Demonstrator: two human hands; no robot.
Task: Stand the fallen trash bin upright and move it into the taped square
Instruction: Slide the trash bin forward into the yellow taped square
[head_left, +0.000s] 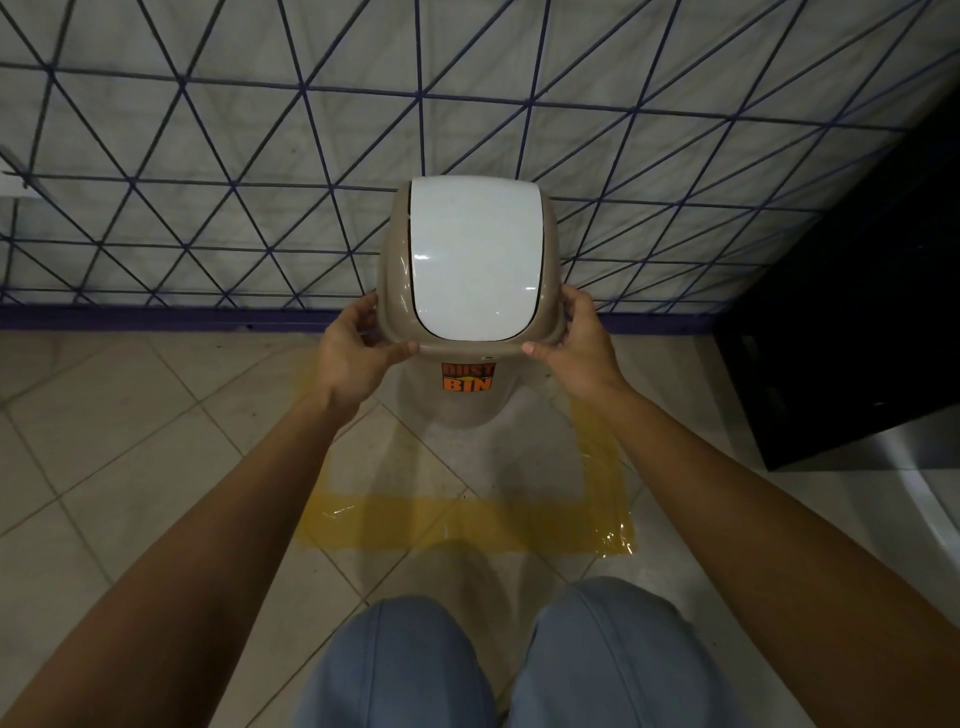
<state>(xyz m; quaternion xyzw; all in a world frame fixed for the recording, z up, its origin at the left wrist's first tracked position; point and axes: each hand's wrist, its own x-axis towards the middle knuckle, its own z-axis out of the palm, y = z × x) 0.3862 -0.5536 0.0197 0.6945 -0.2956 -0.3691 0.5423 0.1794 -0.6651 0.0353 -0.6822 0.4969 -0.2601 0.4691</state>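
The trash bin (470, 260) stands upright, seen from above: a beige lid frame with a white swing flap, a pale body below bearing an orange "DUST BIN" sticker. Its base sits inside the yellow taped square (467, 522) on the tiled floor, towards the far side near the wall. My left hand (358, 348) grips the lid's left near corner. My right hand (571, 348) grips the right near corner. The far edge of the tape is hidden behind the bin.
A wall (208, 182) with a dark blue triangular line pattern and a purple skirting stands right behind the bin. A black cabinet (852, 338) rises at the right. My knees in blue trousers (493, 665) are at the bottom, close to the tape's near edge.
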